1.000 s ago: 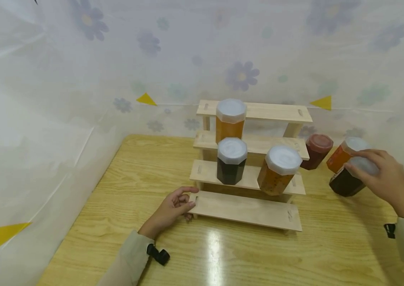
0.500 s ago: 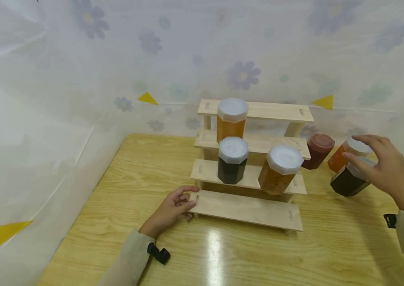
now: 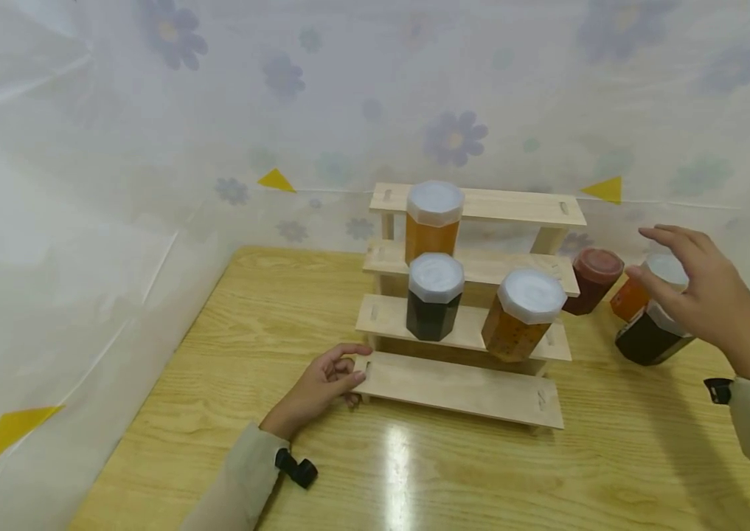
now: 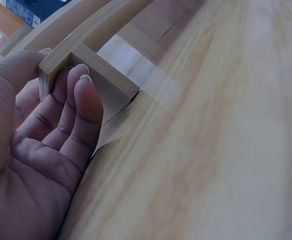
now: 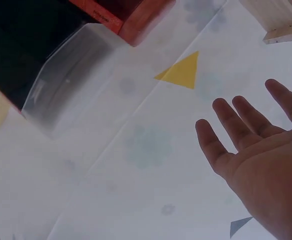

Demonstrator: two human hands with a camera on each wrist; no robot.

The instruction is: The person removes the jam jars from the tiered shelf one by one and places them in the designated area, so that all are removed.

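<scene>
A stepped wooden shelf rack [image 3: 461, 391] stands on the table. My left hand [image 3: 318, 387] pinches the left end of its lowest board; in the left wrist view its fingers [image 4: 86, 100] curl under that board. My right hand [image 3: 706, 295] hovers with spread fingers above a dark-filled jar [image 3: 650, 339], touching nothing. An orange jar [image 3: 627, 299] and a red-lidded jar [image 3: 592, 284] stand beside it on the table, partly hidden. On the rack are an orange jar [image 3: 431, 240], a dark jar [image 3: 431, 313] and a speckled amber jar [image 3: 514, 332].
A wood-grain table [image 3: 268, 295] lies under everything. Behind and left of it hangs a pale flowered sheet [image 3: 361, 110] with yellow triangle markers [image 3: 607, 189]. The speckled jar leans slightly in the head view.
My right hand has let go of the dark jar at the right and lifted up off its lid, its fingers opening. The left hand keeps its hold on the rack.
</scene>
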